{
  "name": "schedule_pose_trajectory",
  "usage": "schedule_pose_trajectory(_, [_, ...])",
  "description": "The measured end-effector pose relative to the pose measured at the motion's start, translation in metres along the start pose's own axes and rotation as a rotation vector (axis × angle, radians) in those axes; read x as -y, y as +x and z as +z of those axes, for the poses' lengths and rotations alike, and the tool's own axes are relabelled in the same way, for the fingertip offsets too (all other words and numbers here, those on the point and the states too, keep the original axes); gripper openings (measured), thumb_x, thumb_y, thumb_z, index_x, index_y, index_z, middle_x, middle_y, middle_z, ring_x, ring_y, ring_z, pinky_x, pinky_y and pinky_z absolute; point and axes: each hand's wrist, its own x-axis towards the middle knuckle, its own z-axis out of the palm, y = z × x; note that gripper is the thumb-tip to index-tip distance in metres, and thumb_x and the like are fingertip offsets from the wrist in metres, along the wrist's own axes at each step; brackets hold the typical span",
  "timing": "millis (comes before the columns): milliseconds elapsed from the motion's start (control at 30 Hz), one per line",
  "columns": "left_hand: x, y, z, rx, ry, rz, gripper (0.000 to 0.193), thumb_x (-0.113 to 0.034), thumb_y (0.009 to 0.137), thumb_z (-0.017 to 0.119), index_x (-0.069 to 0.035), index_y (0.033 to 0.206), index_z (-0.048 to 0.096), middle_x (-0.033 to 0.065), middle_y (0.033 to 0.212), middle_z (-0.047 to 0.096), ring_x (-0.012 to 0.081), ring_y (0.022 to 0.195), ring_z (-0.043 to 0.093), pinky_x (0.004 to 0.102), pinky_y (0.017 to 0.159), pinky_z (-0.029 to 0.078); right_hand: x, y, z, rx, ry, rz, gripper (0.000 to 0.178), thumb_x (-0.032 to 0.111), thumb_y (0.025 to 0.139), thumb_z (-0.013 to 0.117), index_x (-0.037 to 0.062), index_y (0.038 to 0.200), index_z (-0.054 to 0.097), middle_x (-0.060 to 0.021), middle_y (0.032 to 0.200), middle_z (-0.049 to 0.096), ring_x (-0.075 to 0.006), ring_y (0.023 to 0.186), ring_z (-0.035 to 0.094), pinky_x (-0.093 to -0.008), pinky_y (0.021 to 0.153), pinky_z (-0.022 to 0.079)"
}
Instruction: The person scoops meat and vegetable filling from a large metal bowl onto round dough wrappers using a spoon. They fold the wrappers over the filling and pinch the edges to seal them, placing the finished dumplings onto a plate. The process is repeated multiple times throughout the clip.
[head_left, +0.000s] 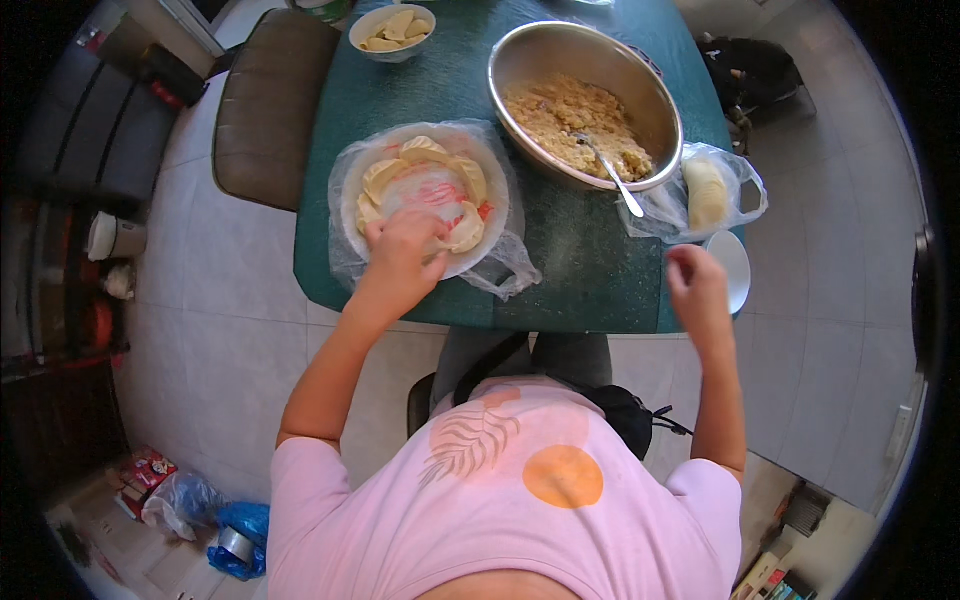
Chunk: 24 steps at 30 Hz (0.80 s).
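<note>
My left hand [402,255] is over the near side of a round plate [352,205] lined with a clear plastic bag. Its fingers close on a pale folded dumpling [437,251] at the plate's near edge, partly hidden by the hand. More dumplings [423,150] lie in a ring around the plate, and red marks show through the plastic in its middle. My right hand [697,285] hangs over the table's near right edge with its fingers curled, and nothing shows in them. Just right of it stands a white bowl [738,268].
A large steel bowl [500,100] of crumbly filling holds a metal spoon [622,185]. Right of it, a pale dough roll [706,192] lies on a plastic bag [655,213]. A small bowl [392,55] of dumplings stands at the far left. A brown chair [272,110] is against the green table [440,95].
</note>
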Motion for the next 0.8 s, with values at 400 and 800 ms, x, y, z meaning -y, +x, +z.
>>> schedule_pose_trajectory(400, [-0.005,0.007,-0.002,0.113,0.052,0.023,0.007,-0.013,0.076,0.063,-0.008,0.081,0.064,0.0035,0.092,0.065,0.0207,0.097,0.057,0.0373,0.084,0.030,-0.137,0.029,-0.039,0.262,-0.469,0.188,0.035,-0.002,0.075,0.046,0.0022,0.102,0.067,-0.0253,0.102,0.062,-0.0363,0.097,0.060,-0.0393,0.089,0.045])
schedule_pose_trajectory(800, [0.002,0.012,-0.009,0.244,0.034,-0.029,0.015,-0.016,0.081,0.060,-0.004,0.089,0.065,0.0079,0.098,0.063,0.0226,0.103,0.055,0.0402,0.092,0.029,0.025,-0.011,-0.049,0.393,0.108,-0.236,0.029,-0.007,0.079,0.054,0.0054,0.103,0.065,-0.0073,0.078,0.054,-0.0156,0.068,0.055,-0.0304,0.064,0.046])
